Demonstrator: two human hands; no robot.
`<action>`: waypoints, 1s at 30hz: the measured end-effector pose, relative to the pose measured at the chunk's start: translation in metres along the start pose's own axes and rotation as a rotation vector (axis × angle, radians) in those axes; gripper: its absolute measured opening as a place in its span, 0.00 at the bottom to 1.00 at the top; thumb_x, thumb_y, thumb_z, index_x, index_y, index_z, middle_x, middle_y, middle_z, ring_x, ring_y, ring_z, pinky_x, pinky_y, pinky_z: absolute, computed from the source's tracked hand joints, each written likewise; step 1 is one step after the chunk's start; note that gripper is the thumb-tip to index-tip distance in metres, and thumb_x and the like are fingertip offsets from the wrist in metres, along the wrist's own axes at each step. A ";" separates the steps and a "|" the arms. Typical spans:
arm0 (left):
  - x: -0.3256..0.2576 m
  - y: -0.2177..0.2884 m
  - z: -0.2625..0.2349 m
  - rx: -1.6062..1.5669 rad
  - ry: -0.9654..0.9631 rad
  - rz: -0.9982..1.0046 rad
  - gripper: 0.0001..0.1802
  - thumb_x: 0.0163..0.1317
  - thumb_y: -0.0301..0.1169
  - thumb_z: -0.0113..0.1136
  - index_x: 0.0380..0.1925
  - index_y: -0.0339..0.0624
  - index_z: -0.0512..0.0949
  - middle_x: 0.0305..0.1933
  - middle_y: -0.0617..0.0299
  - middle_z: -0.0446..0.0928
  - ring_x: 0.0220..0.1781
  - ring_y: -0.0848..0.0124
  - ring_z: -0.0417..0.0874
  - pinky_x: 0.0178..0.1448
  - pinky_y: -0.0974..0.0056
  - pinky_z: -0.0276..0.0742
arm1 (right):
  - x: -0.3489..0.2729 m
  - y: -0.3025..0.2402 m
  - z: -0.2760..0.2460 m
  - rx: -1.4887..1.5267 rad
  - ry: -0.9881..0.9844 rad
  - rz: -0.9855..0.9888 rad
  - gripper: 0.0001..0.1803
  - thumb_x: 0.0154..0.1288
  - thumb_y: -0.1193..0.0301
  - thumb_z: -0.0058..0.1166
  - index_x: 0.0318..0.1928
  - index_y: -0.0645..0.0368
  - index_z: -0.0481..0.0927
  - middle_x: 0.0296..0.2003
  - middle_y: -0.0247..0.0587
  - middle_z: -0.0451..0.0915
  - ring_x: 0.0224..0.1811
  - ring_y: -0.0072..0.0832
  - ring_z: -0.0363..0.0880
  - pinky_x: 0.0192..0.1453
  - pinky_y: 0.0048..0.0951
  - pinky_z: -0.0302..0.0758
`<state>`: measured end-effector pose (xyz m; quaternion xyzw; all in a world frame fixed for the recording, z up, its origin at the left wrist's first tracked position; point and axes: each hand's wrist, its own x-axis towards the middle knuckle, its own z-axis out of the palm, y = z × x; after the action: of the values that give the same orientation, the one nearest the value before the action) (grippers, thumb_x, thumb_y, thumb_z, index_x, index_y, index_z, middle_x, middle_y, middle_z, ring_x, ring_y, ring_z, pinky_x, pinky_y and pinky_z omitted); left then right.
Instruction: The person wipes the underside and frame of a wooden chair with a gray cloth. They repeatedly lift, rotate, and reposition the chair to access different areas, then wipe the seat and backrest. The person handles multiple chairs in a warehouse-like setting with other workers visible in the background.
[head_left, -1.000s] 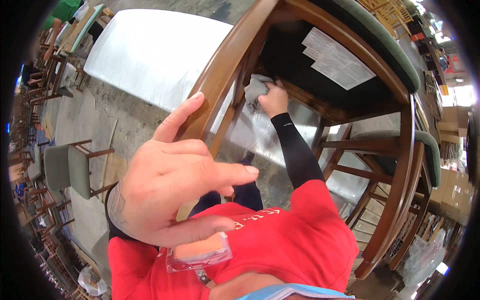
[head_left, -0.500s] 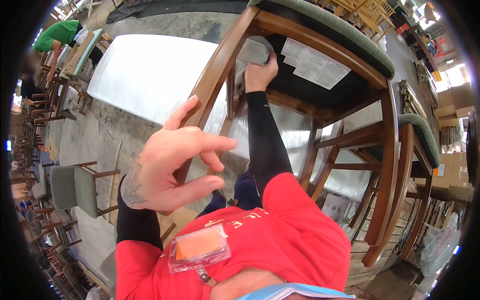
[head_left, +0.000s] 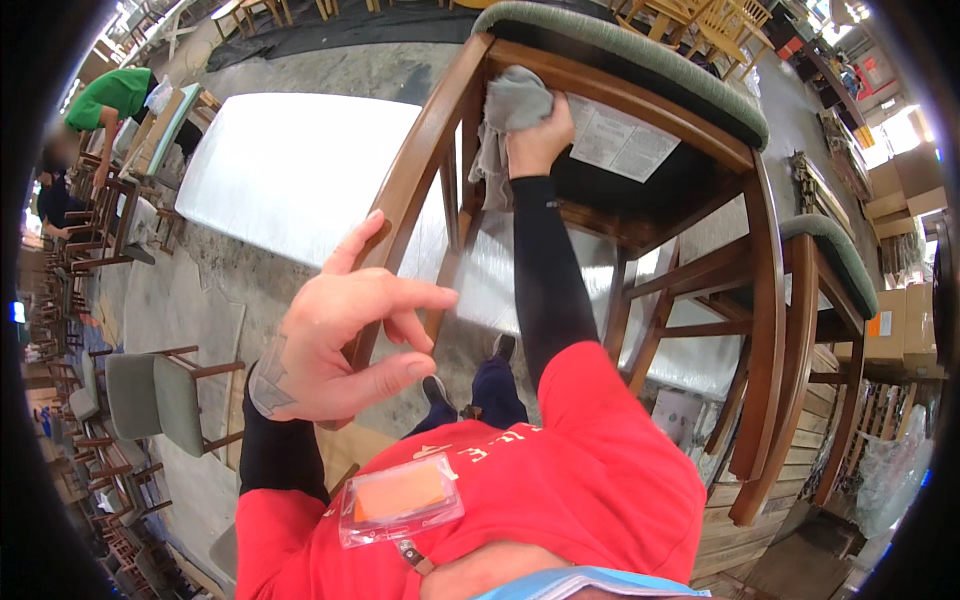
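A brown wooden chair (head_left: 755, 240) with a grey-green padded seat is tilted, showing the dark underside of its seat (head_left: 610, 175). White printed labels (head_left: 625, 145) are fixed there. My right hand (head_left: 540, 135) is closed round a grey cloth (head_left: 518, 98), pressed against the frame at the chair's upper left corner. Part of the cloth hangs below my fingers. Over the near left chair leg (head_left: 410, 200) lies my left hand (head_left: 350, 325), loosely hooked round it. One finger stretches up along the wood, while the index finger and thumb stick out to the right.
Behind the right legs stands a second padded chair (head_left: 835, 265). A white-wrapped flat panel (head_left: 290, 170) lies left of the chair, and a grey chair (head_left: 165, 395) stands at lower left. A person in green (head_left: 110, 100) bends over furniture at far left. Cardboard boxes (head_left: 900, 330) are at right.
My right hand and the cloth have shifted slightly right along the frame, and the cloth is bunched differently. My left hand stays on the leg. The view has tilted a little.
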<state>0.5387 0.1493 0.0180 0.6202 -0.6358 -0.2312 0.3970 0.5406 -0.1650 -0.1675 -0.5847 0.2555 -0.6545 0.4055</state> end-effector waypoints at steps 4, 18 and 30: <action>0.001 0.000 -0.001 -0.012 0.001 -0.008 0.19 0.55 0.30 0.69 0.48 0.43 0.83 0.26 0.73 0.82 0.30 0.73 0.82 0.82 0.40 0.43 | -0.020 -0.004 0.030 0.344 0.264 0.134 0.20 0.54 0.78 0.65 0.48 0.69 0.76 0.42 0.53 0.83 0.44 0.47 0.84 0.49 0.40 0.79; -0.002 0.002 0.005 -0.044 0.045 -0.107 0.19 0.49 0.30 0.66 0.44 0.38 0.84 0.21 0.69 0.82 0.25 0.75 0.82 0.84 0.44 0.41 | -0.008 0.004 -0.014 0.551 0.361 0.441 0.23 0.64 0.83 0.58 0.60 0.62 0.73 0.53 0.38 0.80 0.53 0.29 0.78 0.59 0.33 0.75; 0.001 0.003 0.007 0.048 0.040 -0.060 0.18 0.59 0.39 0.65 0.44 0.37 0.82 0.19 0.66 0.81 0.27 0.76 0.84 0.85 0.45 0.40 | 0.094 -0.020 -0.181 0.876 0.600 0.596 0.22 0.78 0.53 0.49 0.56 0.59 0.77 0.49 0.34 0.82 0.48 0.32 0.83 0.53 0.36 0.81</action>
<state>0.5315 0.1473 0.0166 0.6527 -0.6144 -0.2153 0.3875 0.3609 -0.2577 -0.1328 -0.0567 0.2184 -0.6933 0.6844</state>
